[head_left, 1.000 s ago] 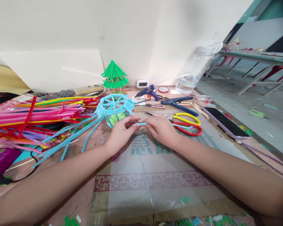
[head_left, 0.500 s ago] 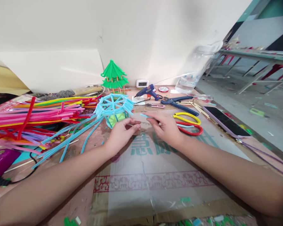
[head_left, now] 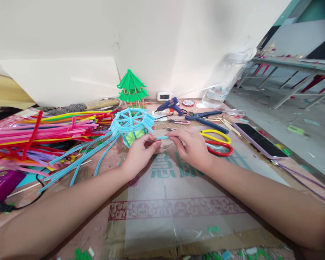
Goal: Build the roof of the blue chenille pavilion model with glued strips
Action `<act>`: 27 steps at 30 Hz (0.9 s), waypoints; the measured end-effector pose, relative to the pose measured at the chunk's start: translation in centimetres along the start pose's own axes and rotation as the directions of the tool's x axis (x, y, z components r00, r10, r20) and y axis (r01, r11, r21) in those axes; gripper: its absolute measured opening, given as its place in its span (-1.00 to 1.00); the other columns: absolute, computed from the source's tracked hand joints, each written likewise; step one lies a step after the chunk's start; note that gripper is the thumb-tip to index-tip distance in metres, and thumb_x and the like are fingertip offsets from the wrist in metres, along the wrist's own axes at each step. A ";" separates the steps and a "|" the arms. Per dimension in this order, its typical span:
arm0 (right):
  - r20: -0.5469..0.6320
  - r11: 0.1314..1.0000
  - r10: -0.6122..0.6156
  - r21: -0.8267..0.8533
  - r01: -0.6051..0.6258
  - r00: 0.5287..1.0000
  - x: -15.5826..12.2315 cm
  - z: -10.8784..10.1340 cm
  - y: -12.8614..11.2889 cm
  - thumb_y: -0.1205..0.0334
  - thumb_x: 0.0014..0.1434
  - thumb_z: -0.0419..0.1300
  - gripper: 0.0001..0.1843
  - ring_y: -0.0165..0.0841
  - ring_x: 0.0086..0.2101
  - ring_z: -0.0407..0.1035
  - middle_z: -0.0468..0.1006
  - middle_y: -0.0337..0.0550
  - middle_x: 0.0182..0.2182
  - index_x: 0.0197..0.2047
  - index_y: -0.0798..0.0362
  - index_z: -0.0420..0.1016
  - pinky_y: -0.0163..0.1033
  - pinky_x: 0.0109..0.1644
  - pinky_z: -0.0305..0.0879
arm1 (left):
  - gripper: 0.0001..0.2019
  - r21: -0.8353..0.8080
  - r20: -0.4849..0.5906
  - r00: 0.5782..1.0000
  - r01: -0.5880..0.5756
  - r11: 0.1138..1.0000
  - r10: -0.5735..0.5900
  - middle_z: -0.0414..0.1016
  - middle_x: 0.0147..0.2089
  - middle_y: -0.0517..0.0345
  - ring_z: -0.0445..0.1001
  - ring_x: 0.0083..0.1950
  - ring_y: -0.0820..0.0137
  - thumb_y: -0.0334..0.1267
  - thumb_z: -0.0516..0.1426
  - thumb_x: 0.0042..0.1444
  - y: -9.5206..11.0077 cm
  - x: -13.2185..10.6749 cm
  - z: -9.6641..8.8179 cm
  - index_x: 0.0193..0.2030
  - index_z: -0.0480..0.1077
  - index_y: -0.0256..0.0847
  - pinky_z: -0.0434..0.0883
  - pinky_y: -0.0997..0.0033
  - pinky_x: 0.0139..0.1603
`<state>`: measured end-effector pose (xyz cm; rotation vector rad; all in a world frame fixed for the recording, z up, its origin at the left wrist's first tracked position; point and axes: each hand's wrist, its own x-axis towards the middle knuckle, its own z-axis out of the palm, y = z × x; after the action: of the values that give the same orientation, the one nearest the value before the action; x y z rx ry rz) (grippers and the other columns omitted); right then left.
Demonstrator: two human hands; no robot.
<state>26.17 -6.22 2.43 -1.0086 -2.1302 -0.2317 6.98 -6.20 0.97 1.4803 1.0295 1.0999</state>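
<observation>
A short piece of light-blue pipe cleaner (head_left: 162,137) spans the small gap between my two hands. My left hand (head_left: 143,153) pinches one end of it between thumb and fingers. The other end sits in the closed fingers of my right hand (head_left: 190,146). Just behind my left hand stands a light-blue pavilion model (head_left: 132,122) with an open spoked roof and a green base, partly hidden by that hand. Scissors with yellow and red handles (head_left: 219,148) lie beside my right hand, their blades covered by it.
Bundled coloured pipe cleaners (head_left: 43,130) fill the left side. At the back are a green tiered tower (head_left: 131,86), a blue glue gun (head_left: 171,105), a small timer (head_left: 164,96) and pliers (head_left: 206,119). A phone (head_left: 260,140) and a water bottle (head_left: 218,81) are to the right.
The pipe cleaner piece now reaches my left hand's fingers; before, it stuck out from my right hand only. Both hands have stayed almost in place.
</observation>
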 end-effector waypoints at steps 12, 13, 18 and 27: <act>0.101 0.997 0.031 0.070 -0.038 0.994 -0.2 0.5 0.1 0.33 0.26 0.04 -0.77 -0.26 -0.31 0.46 0.62 -0.13 -0.35 -0.10 0.04 0.49 -0.16 -0.15 0.30 | -0.74 -0.049 0.043 0.999 0.000 0.999 0.002 0.42 -0.35 0.22 0.46 -0.27 0.41 -0.05 0.18 0.10 0.2 0.0 0.0 -0.31 0.34 -0.23 0.48 0.36 -0.16; 0.098 0.996 0.032 0.075 -0.040 0.995 -0.2 0.5 0.2 0.34 0.26 0.04 -0.77 -0.26 -0.31 0.46 0.62 -0.13 -0.35 -0.11 0.03 0.49 -0.16 -0.16 0.30 | -0.72 -0.049 0.046 0.999 -0.001 0.999 0.003 0.43 -0.34 0.21 0.47 -0.26 0.40 -0.03 0.17 0.11 0.2 0.0 0.0 -0.30 0.35 -0.23 0.48 0.35 -0.14; 0.102 0.997 0.014 0.080 -0.022 0.995 -0.2 0.6 0.0 0.32 0.26 0.06 -0.79 -0.25 -0.29 0.47 0.63 -0.12 -0.32 -0.13 0.03 0.50 -0.16 -0.18 0.30 | -0.71 -0.005 0.040 0.999 -0.025 1.000 0.025 0.47 -0.35 0.18 0.47 -0.28 0.40 0.00 0.16 0.13 0.3 -0.2 0.0 -0.30 0.37 -0.22 0.44 0.40 -0.18; 0.101 0.984 0.079 0.151 -0.094 0.992 -0.2 0.5 -1.2 0.26 0.27 0.10 -0.84 -0.27 -0.27 0.46 0.64 -0.16 -0.28 -0.18 0.02 0.52 -0.17 -0.15 0.32 | -0.77 0.109 0.080 0.994 -0.085 0.990 0.076 0.45 -0.38 0.18 0.37 -0.35 0.44 -0.11 0.14 0.14 0.6 -0.2 0.0 -0.33 0.45 -0.26 0.32 0.47 -0.30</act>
<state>25.15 -6.95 2.11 -1.0349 -2.1463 0.0252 7.01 -6.55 1.55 1.6542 1.0000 1.0481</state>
